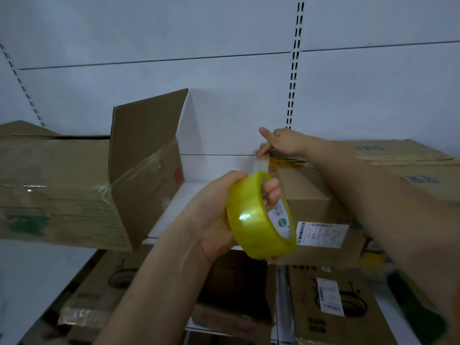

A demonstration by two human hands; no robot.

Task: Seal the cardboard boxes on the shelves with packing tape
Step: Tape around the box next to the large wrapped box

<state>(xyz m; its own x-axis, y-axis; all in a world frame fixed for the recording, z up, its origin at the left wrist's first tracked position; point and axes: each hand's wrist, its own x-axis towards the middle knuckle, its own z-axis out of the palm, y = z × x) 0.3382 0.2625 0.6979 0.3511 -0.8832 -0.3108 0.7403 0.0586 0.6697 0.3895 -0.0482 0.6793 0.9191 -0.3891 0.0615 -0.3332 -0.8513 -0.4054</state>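
the white shelf (pixel 199 190) is being seen across the middle of the frame, with cardboard boxes being carried on it at both sides. at centre left an open box (pixel 74 190) is being shown with one flap (pixel 146 135) standing upright, old clear tape clinging to its corner. at centre right the box being sealed (pixel 323 195) is being reached over by the right arm, a white shipping label (pixel 322 234) being displayed on its near face.

the roll of yellowish packing tape (pixel 258 217) is being held in the lower centre by the left hand (pixel 214 215), fingers being curled through its core and the thumb being laid over the outer rim. a short strip of tape (pixel 261 164) is being run upward from the roll to the near top corner of the right box, its long axis lying almost vertical in the frame.

the strip's free end is being pressed against that corner by the right hand (pixel 281 143), just above and right of the roll; its fingertips (pixel 261 151) are being bent down onto the tape, the index finger being pointed left. the right hand is judged nearer the seam, so the next pull is judged to lie along the box top, toward the right of the frame.
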